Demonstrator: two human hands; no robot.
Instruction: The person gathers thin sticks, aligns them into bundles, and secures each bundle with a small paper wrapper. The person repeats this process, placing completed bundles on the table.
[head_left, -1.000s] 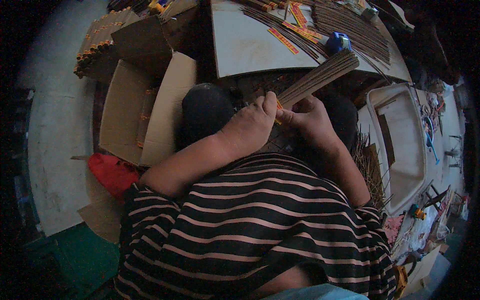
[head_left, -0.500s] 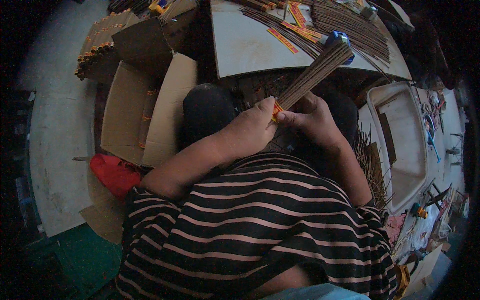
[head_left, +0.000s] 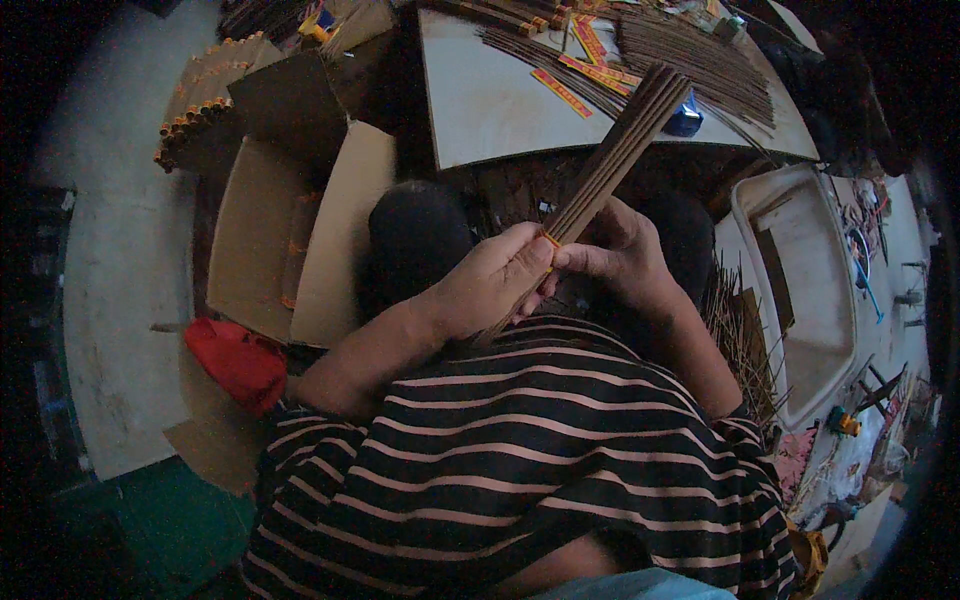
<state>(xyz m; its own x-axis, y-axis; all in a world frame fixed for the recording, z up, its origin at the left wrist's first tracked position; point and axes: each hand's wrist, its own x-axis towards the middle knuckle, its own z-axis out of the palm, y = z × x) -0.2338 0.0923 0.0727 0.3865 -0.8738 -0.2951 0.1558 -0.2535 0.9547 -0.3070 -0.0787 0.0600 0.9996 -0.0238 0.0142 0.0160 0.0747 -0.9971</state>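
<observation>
A bundle of thin brown incense sticks (head_left: pixel 625 145) slants up to the right above my lap, its far end in front of the table edge. My left hand (head_left: pixel 485 280) is closed round its lower part, thumb lying along the band. Round the sticks runs a narrow red and yellow paper band (head_left: pixel 551 240), mostly covered by fingers. From the other side, my right hand (head_left: pixel 628 258) has its thumb and curled fingers pressed against the bundle at the band. The fingertips behind the sticks are hidden.
Ahead, a white-topped table (head_left: pixel 490 100) bears loose incense sticks (head_left: pixel 690 60), red and yellow paper strips (head_left: pixel 562 92) and a blue object (head_left: pixel 686 118). An open cardboard box (head_left: pixel 255 240) and a red cloth-like item (head_left: pixel 235 365) are at left. A white tub (head_left: pixel 820 330) stands right.
The bundle has turned slightly in my hands and stands a little steeper. My left thumb now covers more of the band, and the lower stick ends show below that hand.
</observation>
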